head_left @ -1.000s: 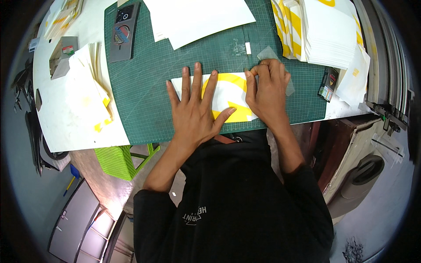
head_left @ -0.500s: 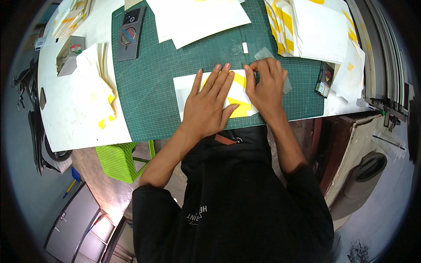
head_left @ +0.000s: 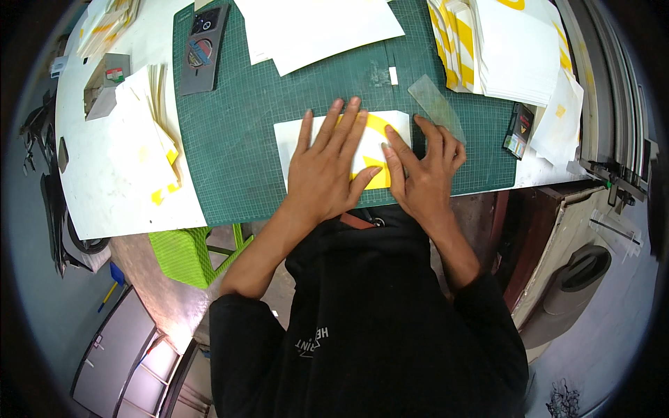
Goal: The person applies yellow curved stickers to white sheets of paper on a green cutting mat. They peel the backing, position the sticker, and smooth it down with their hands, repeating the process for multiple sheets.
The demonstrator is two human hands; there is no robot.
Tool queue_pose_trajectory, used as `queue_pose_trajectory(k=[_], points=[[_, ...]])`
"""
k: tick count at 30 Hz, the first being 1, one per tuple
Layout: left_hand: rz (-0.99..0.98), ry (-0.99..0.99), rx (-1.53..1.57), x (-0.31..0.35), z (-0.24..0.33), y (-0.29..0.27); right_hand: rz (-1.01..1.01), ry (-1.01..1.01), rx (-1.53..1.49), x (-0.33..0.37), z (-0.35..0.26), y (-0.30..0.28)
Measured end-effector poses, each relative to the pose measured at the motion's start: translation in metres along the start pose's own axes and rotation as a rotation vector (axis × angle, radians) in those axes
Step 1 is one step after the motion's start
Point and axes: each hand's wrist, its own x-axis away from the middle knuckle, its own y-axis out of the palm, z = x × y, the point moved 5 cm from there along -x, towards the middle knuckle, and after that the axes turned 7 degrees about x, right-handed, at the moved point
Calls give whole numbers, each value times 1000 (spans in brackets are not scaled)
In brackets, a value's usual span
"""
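A white folded paper piece with yellow print lies on the green cutting mat near the table's front edge. My left hand rests flat across its left half, fingers stretched out and thumb spread, covering much of it. At its right side is my right hand, thumb and index finger touching the printed face. The other right fingers are bent and apart over the mat, and nothing shows in them. Just beyond that hand lies a translucent flat strip, partly hidden by the fingers.
Large white sheets lie at the far middle, with a small white piece nearby. A phone is at the far left of the mat. Paper stacks stand left and right. A small dark box sits at the mat's right edge.
My right hand has shifted from the paper's upper right corner down onto its right part, and its fingers have spread. More of the translucent strip shows. My left hand stays flat in place.
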Motion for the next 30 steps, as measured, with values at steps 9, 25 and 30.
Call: queue_pose_trajectory(k=[9, 25, 30], points=[[16, -208, -218, 39, -57, -22, 72, 83, 25, -9, -5, 1], [85, -189, -181, 41, -55, -23, 115, 237, 159, -26, 23, -3], [130, -329, -228, 47, -42, -17, 129, 378, 177, -10, 54, -10]])
